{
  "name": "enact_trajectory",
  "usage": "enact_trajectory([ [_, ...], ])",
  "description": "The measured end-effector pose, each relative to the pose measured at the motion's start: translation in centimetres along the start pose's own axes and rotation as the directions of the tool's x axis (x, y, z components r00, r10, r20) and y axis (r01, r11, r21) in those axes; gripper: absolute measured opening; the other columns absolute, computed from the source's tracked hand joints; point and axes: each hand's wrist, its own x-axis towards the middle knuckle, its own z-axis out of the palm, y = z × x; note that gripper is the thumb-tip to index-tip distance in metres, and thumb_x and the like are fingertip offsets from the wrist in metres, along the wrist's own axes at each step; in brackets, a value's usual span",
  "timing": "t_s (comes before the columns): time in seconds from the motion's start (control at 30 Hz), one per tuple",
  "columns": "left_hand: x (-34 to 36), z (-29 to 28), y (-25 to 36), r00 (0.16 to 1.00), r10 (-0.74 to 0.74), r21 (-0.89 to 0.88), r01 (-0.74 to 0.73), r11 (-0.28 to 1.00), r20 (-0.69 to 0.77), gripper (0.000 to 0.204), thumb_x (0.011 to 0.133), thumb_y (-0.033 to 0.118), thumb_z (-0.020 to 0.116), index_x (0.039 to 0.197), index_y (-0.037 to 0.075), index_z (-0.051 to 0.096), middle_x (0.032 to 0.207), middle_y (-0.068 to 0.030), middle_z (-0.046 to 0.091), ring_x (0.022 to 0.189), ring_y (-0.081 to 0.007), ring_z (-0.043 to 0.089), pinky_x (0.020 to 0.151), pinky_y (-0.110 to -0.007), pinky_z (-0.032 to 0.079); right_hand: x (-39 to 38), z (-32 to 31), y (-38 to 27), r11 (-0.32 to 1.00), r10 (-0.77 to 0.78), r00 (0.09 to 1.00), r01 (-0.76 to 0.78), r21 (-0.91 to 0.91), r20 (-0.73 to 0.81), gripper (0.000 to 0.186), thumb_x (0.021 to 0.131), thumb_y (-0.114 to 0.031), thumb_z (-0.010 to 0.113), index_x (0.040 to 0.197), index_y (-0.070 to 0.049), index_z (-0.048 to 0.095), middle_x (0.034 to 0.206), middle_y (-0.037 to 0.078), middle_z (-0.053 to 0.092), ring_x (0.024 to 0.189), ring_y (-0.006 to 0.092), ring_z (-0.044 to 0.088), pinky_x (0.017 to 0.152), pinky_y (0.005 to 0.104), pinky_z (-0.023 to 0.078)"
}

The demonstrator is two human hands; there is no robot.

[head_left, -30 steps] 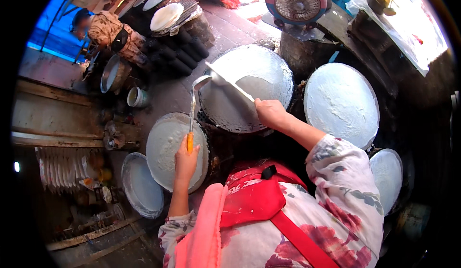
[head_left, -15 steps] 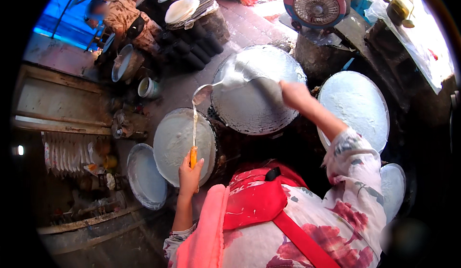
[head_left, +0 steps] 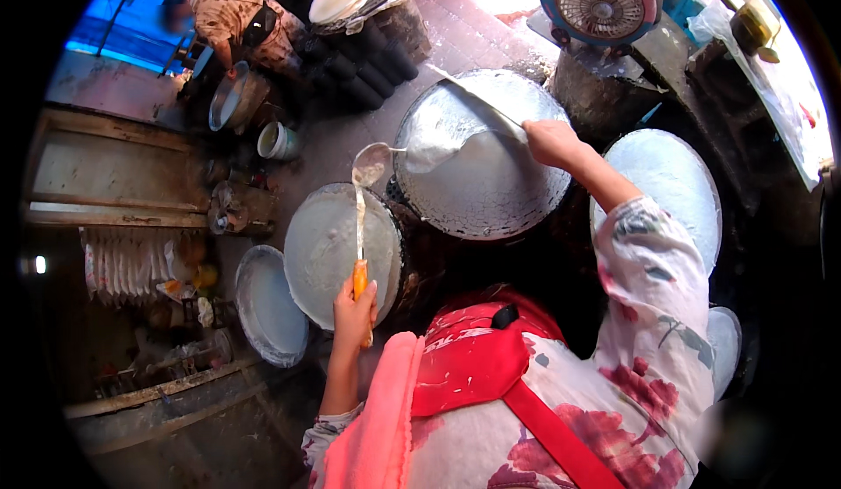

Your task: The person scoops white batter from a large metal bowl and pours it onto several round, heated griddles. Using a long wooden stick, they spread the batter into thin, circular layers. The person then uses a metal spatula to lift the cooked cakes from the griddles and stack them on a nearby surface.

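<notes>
My left hand (head_left: 355,314) is closed around the orange handle of a metal ladle (head_left: 372,166). The ladle's bowl is smeared with white batter and hangs at the left edge of the large middle round pan (head_left: 473,233). Shiny white batter (head_left: 438,145) lies over part of that pan's surface. My right hand (head_left: 554,145) grips one end of a long, thin, flat tool (head_left: 477,96), seen nearly edge-on, slanting across the pan's far side. Whether the tool touches the batter I cannot tell.
White-coated round pans stand to the left (head_left: 342,257) and right (head_left: 661,187). A shallow basin (head_left: 272,305) sits farther left. A fan (head_left: 603,9) stands at the far right. Another person (head_left: 250,24) bends over a bowl at the far left, near dark stacked cylinders (head_left: 359,68).
The flat tool has turned from showing its broad face to nearly edge-on, its tip now at the pan's far left. My left hand keeps the ladle at the pan's edge.
</notes>
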Motion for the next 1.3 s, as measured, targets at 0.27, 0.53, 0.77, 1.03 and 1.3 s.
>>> enact_trajectory([
  [0.27,0.9,-1.0,-1.4,0.999,0.033,0.028,-0.033,0.999,-0.001,0.028,0.09,0.016,0.058,0.113,0.002,0.051,0.065,0.0009,0.046,0.044,-0.0051,0.042,0.039,-0.02,0.034,-8.3,-0.4,-5.6,0.971,-0.238,0.922,0.222,0.089,0.304,0.011,0.081,-0.008,0.048,0.087,-0.002,0.054,0.064,0.017,0.06,0.065,0.0358,0.062,0.058,0.0458,0.048],
  [0.53,-2.0,-0.4,-6.3,0.943,0.249,0.344,-0.314,0.885,0.22,0.055,0.084,0.023,0.066,0.13,0.003,0.046,0.113,-0.0203,0.061,0.106,-0.0224,0.059,0.088,-0.032,0.045,-25.9,0.1,-7.3,0.99,0.137,0.973,-0.142,0.018,0.184,0.021,0.084,-0.012,0.05,0.105,-0.008,0.053,0.079,0.014,0.061,0.069,0.0334,0.061,0.058,0.0449,0.047],
  [0.77,-0.4,-0.6,-4.9,0.809,0.555,0.358,-0.585,0.728,0.193,0.055,0.082,0.023,0.067,0.129,0.005,0.047,0.108,-0.0229,0.061,0.098,-0.0356,0.062,0.08,-0.038,0.049,-30.8,5.0,-14.2,0.872,0.432,0.902,-0.411,0.266,-0.022,0.023,0.088,-0.02,0.053,0.11,-0.012,0.055,0.083,0.019,0.064,0.074,0.0378,0.062,0.063,0.0473,0.049],
  [1.03,0.3,-2.9,-2.9,0.918,0.32,-0.194,-0.278,0.941,0.235,0.039,0.091,0.015,0.055,0.127,0.004,0.045,0.071,0.0001,0.049,0.047,-0.005,0.042,0.041,-0.019,0.035,-19.5,12.1,-22.9,0.709,0.526,0.846,-0.491,0.506,0.085,0.028,0.094,-0.031,0.041,0.097,-0.007,0.055,0.08,0.023,0.062,0.078,0.0428,0.059,0.069,0.0521,0.046],
  [1.3,-1.1,-3.5,-3.4,0.928,0.248,-0.332,-0.15,0.931,0.277,0.028,0.094,0.018,0.052,0.118,0.005,0.046,0.068,-0.0003,0.046,0.044,-0.0051,0.04,0.04,-0.019,0.035,-22.7,11.6,-23.6,0.701,0.559,0.829,-0.478,0.529,0.009,0.026,0.093,-0.029,0.042,0.089,-0.006,0.054,0.075,0.023,0.061,0.072,0.0433,0.059,0.066,0.0518,0.046],
])
